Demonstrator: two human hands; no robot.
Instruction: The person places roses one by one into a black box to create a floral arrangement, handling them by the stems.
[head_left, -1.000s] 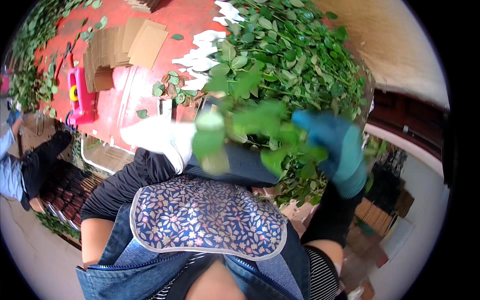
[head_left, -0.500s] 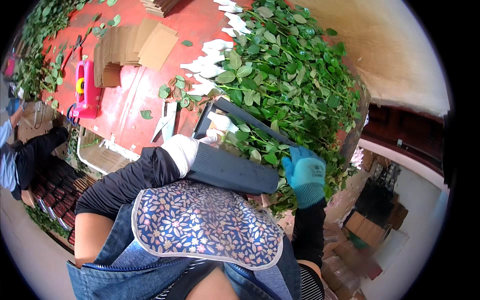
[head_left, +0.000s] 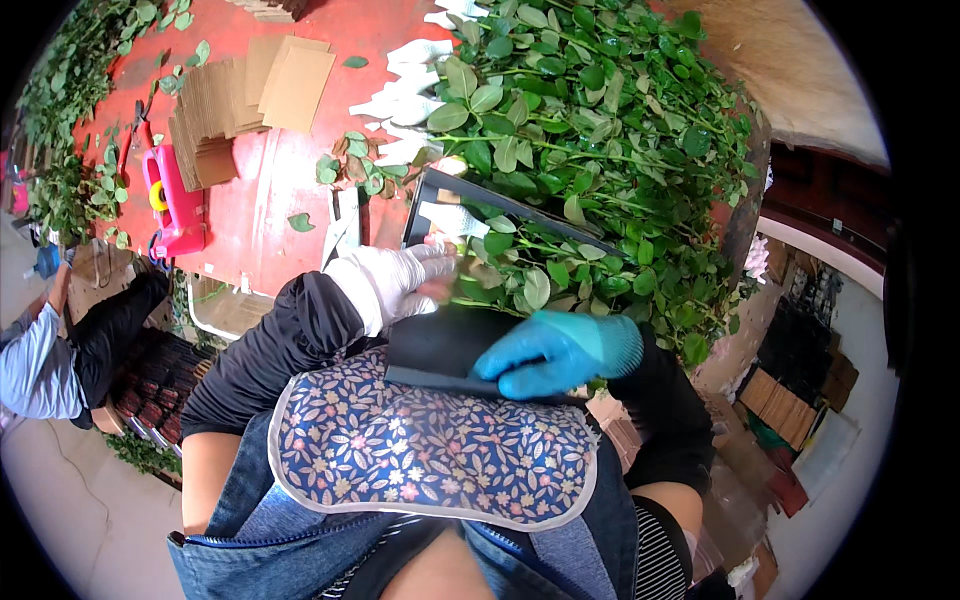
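Observation:
In front of my lap lies a black sheet point(head_left: 440, 345), one side of a dark open frame point(head_left: 424, 195) on the table edge. My right hand point(head_left: 560, 355), in a teal glove, is closed on the sheet's near edge, thumb and fingers pressed together there. My left hand point(head_left: 395, 285), in a white glove with bare fingertips, reaches over the sheet's upper left part, fingers loosely stretched and somewhat blurred. Inside the frame lies a leafy flower stem with a white-wrapped head point(head_left: 455, 220). Beyond it spreads a heap of leafy stems point(head_left: 590, 130), several white-wrapped heads point(head_left: 400, 100) at its left.
On the red table point(head_left: 270, 220) are a pink tape dispenser point(head_left: 178, 205), red-handled pruners point(head_left: 132, 135), brown cardboard pieces point(head_left: 215, 110), loose leaves point(head_left: 355, 170) and a partly covered metal blade point(head_left: 343, 225). Another person point(head_left: 50, 350) is at the far left.
My right hand has moved left and nearer, from the sheet's right end onto its near edge. The sheet has turned from its ribbed face to a smooth one. My left hand shifted right.

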